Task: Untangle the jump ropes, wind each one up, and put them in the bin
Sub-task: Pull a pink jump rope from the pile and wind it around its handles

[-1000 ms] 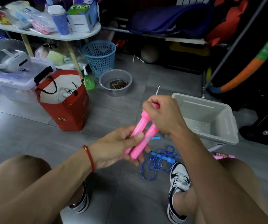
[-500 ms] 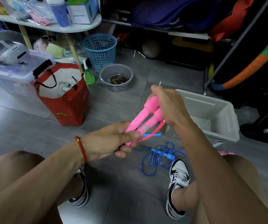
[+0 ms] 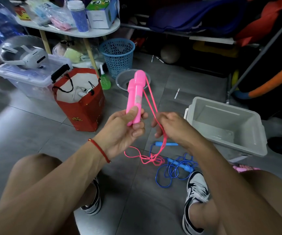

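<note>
Nearest to us our left hand (image 3: 125, 128) grips both pink handles (image 3: 135, 97) together, thumb pressed across them and fingers curled behind, so they stand upright side by side. Just beside it our right hand (image 3: 172, 128) closes loosely round the two strands of pink cord (image 3: 151, 97) that run down from the handle tops, and below that hand the cord drops to a loose snarl (image 3: 151, 159) on the floor (image 3: 35, 133). That snarl touches the blue rope (image 3: 172, 170), which lies in untidy loops by our right shoe (image 3: 196, 189), its blue handle (image 3: 166, 144) close behind the hanging pink strands. Here we see the main risk: if we start winding and pull the slack up fast, the pink tangle may catch a blue loop and drag the second rope along, or cinch into a knot. The two strands sliding unevenly through our right hand could also make a lopsided coil that springs apart, and a slack left thumb could let one handle slip. Further off to the right, the grey bin (image 3: 249, 114) stands open with no rope in it
</note>
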`<act>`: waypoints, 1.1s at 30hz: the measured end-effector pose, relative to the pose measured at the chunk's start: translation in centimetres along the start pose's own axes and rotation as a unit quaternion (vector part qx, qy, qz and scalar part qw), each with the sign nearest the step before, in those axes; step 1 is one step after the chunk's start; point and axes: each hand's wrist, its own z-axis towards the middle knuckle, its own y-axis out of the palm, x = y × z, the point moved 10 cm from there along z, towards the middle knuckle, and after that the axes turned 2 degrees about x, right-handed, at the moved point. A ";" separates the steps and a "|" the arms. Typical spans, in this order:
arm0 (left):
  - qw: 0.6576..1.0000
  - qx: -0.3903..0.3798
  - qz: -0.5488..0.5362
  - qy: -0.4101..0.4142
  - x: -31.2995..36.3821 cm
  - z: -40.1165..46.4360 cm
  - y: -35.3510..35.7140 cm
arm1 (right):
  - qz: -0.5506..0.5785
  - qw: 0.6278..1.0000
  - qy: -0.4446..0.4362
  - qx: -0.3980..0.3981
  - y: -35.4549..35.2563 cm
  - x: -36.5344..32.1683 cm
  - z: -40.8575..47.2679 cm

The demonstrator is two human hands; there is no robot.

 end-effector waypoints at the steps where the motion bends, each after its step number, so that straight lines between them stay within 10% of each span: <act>1: 1.000 0.016 -0.001 0.010 0.2 0.1 -0.2 | 0.016 1.000 0.001 -0.018 0.7 -0.1 -0.2; 7: 1.000 -0.010 -0.022 -0.005 0.7 0.1 0.6 | 0.059 0.993 0.007 -0.106 3.5 -0.3 -0.9; 20: 0.933 -0.029 0.357 0.029 2.0 0.1 -2.6 | -0.297 0.943 -0.150 0.025 -3.8 -1.8 -1.5; 33: 0.585 -0.223 0.779 0.012 -6.5 -2.3 -3.1 | -0.397 0.868 -0.292 -0.053 -0.1 -4.2 -4.2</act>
